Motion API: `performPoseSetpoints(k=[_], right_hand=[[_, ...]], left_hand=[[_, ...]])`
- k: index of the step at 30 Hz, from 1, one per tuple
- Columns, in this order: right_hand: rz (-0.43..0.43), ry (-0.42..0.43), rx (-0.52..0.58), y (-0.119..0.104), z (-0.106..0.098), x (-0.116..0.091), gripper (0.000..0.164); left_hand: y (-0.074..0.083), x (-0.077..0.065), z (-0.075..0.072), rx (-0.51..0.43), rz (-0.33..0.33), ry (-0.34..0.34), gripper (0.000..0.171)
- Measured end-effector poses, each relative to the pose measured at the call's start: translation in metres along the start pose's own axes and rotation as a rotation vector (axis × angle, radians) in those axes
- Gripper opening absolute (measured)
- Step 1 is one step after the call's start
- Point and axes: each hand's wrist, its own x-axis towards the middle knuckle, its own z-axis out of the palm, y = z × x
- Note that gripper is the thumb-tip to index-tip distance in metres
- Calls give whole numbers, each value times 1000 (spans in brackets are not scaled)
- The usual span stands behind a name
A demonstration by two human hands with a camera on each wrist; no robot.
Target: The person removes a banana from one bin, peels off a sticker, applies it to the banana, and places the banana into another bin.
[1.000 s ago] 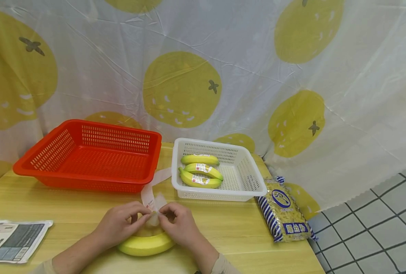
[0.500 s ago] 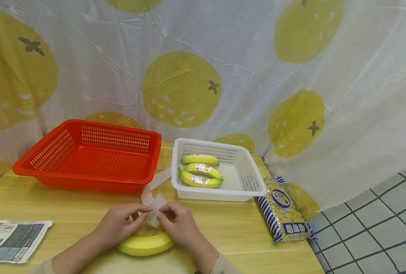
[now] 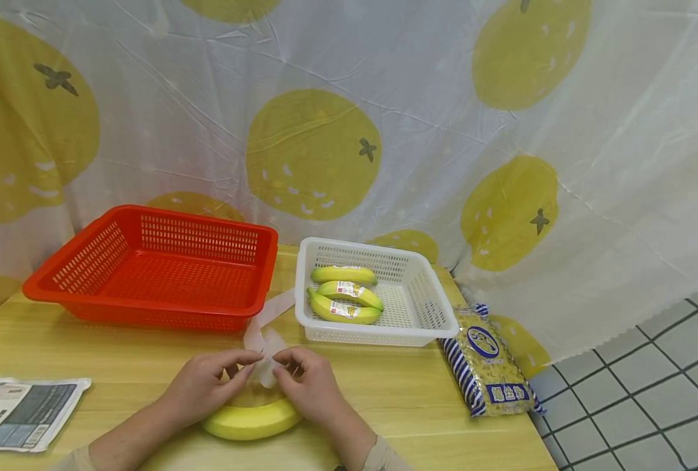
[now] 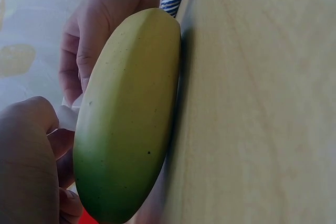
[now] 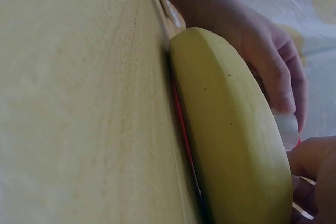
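A large yellow banana (image 3: 251,422) lies on the table before the person, with no sticker on the side that shows. Just beyond it, the left hand (image 3: 213,386) pinches a pale label strip (image 3: 275,309) between thumb and forefinger. From the other side the right hand (image 3: 307,384) pinches a translucent piece at the strip's near end. The two hands' fingertips are close together. In the left wrist view the banana (image 4: 128,119), greenish at one end, covers part of both hands. The right wrist view likewise has the banana (image 5: 228,129) in front of the fingers.
A red basket (image 3: 148,314) stands at the back left. Beside it, a white basket (image 3: 378,337) holds three smaller bananas (image 3: 349,292) with labels. A bag of dry noodles (image 3: 490,366) leans at the right edge; a flat packet (image 3: 25,415) lies at the left.
The strip's near end has turned between the fingers, and its red print no longer shows. The right fingertips have shifted slightly. The banana and baskets stay put.
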Motion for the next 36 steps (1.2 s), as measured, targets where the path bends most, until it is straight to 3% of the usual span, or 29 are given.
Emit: performPoseSetpoints(k=[24,36], right_hand=[[21,14,18,0,0,0,13],[65,51,20,2,1,0,15]], left_hand=[[0,-1,-1,3,-14,5,47],[2,-1,-3,10,-69,13,48]])
